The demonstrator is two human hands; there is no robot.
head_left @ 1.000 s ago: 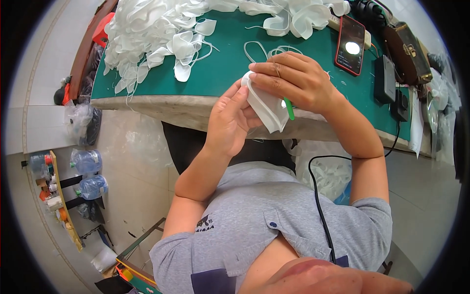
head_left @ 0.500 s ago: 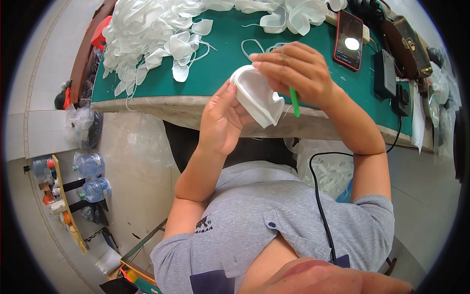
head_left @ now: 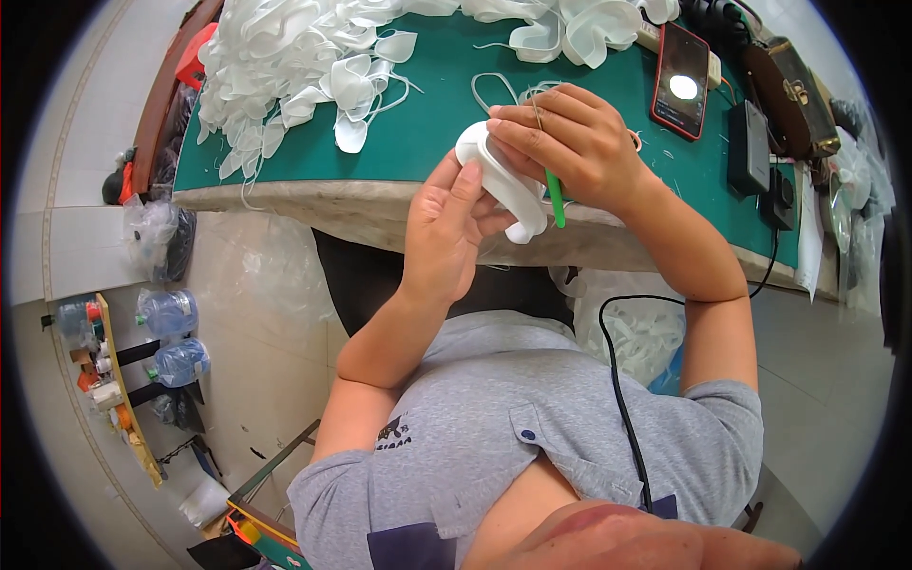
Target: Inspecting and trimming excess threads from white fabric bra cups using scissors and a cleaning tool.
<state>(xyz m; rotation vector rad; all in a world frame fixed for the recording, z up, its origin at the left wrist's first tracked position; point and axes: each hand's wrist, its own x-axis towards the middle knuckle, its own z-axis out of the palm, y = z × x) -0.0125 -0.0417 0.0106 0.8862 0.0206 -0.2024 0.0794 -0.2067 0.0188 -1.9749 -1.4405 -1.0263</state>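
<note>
A white, curved, soft-looking piece with a thick rounded edge [head_left: 518, 199] is held up over the table's near edge. My left hand [head_left: 451, 223] grips its lower left side, thumb on top and fingers behind. My right hand [head_left: 575, 147] is closed at its upper right, fingertips on the rim. From under the right palm sticks a slim bright green tool [head_left: 555, 198], pointing down; the rest of it is hidden, so its kind is unclear. Thin white strings [head_left: 492, 90] lie on the table just beyond the right hand.
The green-topped table [head_left: 442, 104] carries a big heap of similar white pieces [head_left: 285, 76] at left, with more [head_left: 594, 33] at the back. At right lie a red-edged phone [head_left: 679, 81], a black box [head_left: 748, 147] and a brown case [head_left: 793, 95]. A black cable [head_left: 608, 328] hangs down my front.
The white piece has turned in my hands, so its hollow faces away and its outer edge shows. My left hand has moved slightly right; the green tool has swung a little left.
</note>
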